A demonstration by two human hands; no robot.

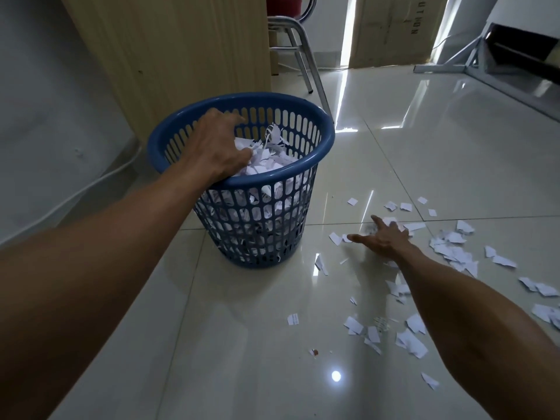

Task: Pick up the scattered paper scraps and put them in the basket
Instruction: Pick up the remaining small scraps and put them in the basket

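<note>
Your left hand (pixel 216 144) is over the mouth of the blue slotted basket (pixel 242 98), wrist resting on the near rim, knuckles up. Its fingers curl down into the heap of paper scraps (pixel 272 160) inside, and the thumb is tucked against the paper. The back of the hand hides the fingers, so you cannot tell whether they are clamped on a clump or only resting on it. The basket stands upright on the tiled floor (pixel 242 328), filled nearly to the rim, with white paper showing through the side slots. Your right hand (pixel 383 237) is down at the floor to the right of the basket, palm down, fingers (pixel 377 221) spread apart and the thumb pointing out toward the basket. It lies over a few scraps and grips nothing that shows. Loose scraps on the floor (pixel 454 251) are scattered around and beyond that hand: a thick patch just to its right, more along your right forearm, and a few single bits between the hand and the basket. Behind the basket stands a light wooden panel (pixel 181 56), with a metal chair leg (pixel 306 62) beside it. A cardboard box (pixel 394 28) leans at the back wall, and a grey metal frame (pixel 454 60) sits at the far right.
</note>
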